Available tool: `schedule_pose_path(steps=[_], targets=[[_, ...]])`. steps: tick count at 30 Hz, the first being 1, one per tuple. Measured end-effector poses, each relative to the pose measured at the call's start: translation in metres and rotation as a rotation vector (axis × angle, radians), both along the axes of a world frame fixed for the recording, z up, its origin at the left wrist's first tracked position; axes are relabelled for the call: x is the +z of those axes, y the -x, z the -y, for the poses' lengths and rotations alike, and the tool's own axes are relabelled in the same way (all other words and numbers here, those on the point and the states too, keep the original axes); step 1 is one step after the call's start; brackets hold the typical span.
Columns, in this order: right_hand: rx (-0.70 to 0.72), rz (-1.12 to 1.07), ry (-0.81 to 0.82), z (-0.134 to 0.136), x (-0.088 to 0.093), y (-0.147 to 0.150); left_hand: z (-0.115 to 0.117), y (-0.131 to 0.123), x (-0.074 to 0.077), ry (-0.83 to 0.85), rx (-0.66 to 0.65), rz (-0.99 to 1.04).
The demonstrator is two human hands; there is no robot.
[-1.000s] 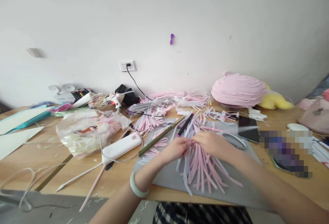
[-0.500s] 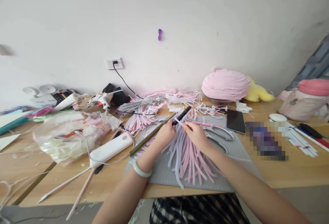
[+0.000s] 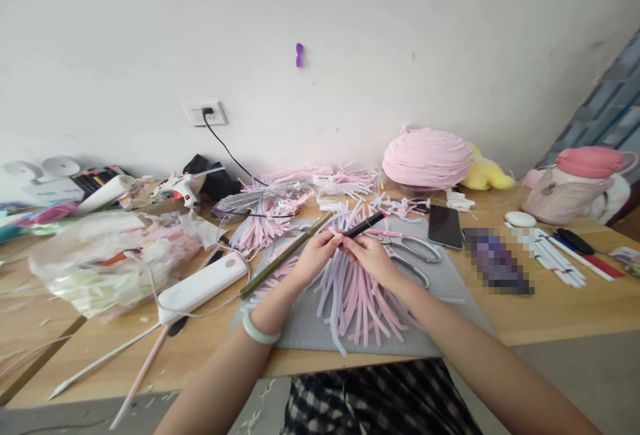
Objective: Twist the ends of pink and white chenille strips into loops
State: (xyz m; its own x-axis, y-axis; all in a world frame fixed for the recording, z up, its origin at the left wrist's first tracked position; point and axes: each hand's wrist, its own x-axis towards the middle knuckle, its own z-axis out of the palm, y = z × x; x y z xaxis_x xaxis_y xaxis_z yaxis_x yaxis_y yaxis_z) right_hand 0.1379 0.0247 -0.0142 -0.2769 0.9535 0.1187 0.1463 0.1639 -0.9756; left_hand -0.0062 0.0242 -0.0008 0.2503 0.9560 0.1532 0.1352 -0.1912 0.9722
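Observation:
My left hand (image 3: 320, 255), with a pale green bangle on its wrist, is closed at the lower end of a black marker pen (image 3: 366, 223) with a pink tip. A pale end of a fuzzy stem shows by its thumb. My right hand (image 3: 369, 256) meets it there, fingers pinched against the stem and the pen's lower end; the fingers hide most of the stem. Beneath the hands, a bundle of pink and lilac fuzzy stems (image 3: 367, 312) fans out over a grey cutting mat (image 3: 305, 335). Scissors (image 3: 417, 248) lie just right of my right hand.
An olive-green rod (image 3: 280, 258) and a white power strip (image 3: 203, 288) lie to the left, near a plastic bag (image 3: 115, 262) and a glue gun (image 3: 184, 188). To the right are a phone (image 3: 445, 226), markers (image 3: 560, 262) and a pink fuzzy dome (image 3: 427, 158).
My hands have come together at the pen's lower end, where the right held a pale stem across it. The pen now tilts flatter, toward the right. The camera view has turned slightly right.

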Motion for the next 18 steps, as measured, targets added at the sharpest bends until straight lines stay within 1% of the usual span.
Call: schedule_pose_path(steps=[2, 3, 4, 5, 7, 9, 10, 11, 12, 13, 14, 16, 18], targets=[[0.196, -0.105, 0.164, -0.001, 0.006, -0.006, 0.0, 0.002, 0.002, 0.047, -0.007, 0.082], [0.311, -0.121, 0.263, -0.002, 0.01, -0.01, 0.001, 0.004, 0.003, 0.053, -0.016, 0.092], [0.411, -0.101, 0.351, -0.004, 0.013, -0.016, 0.002, 0.005, 0.005, 0.045, -0.035, 0.079], [0.483, -0.033, 0.436, -0.007, 0.017, -0.023, 0.004, 0.006, 0.008, 0.026, -0.066, 0.043], [0.544, 0.078, 0.523, -0.013, 0.022, -0.036, 0.008, 0.007, 0.013, -0.028, -0.16, -0.099], [0.547, 0.145, 0.564, -0.019, 0.024, -0.046, 0.013, 0.004, 0.016, -0.121, -0.249, -0.304], [0.524, 0.178, 0.557, -0.021, 0.024, -0.049, 0.016, 0.002, 0.016, -0.19, -0.272, -0.415], [0.482, 0.22, 0.517, -0.022, 0.025, -0.049, 0.019, -0.001, 0.016, -0.271, -0.278, -0.523], [0.421, 0.272, 0.436, -0.022, 0.025, -0.048, 0.021, -0.003, 0.015, -0.354, -0.268, -0.618], [0.345, 0.329, 0.315, -0.02, 0.026, -0.045, 0.023, -0.006, 0.013, -0.428, -0.24, -0.694], [0.253, 0.383, 0.159, -0.017, 0.027, -0.041, 0.024, -0.007, 0.012, -0.481, -0.198, -0.749], [0.086, 0.452, -0.152, -0.007, 0.03, -0.031, 0.024, -0.008, 0.009, -0.517, -0.087, -0.788], [-0.01, 0.478, -0.361, 0.003, 0.033, -0.022, 0.02, -0.005, 0.008, -0.492, 0.049, -0.736]])
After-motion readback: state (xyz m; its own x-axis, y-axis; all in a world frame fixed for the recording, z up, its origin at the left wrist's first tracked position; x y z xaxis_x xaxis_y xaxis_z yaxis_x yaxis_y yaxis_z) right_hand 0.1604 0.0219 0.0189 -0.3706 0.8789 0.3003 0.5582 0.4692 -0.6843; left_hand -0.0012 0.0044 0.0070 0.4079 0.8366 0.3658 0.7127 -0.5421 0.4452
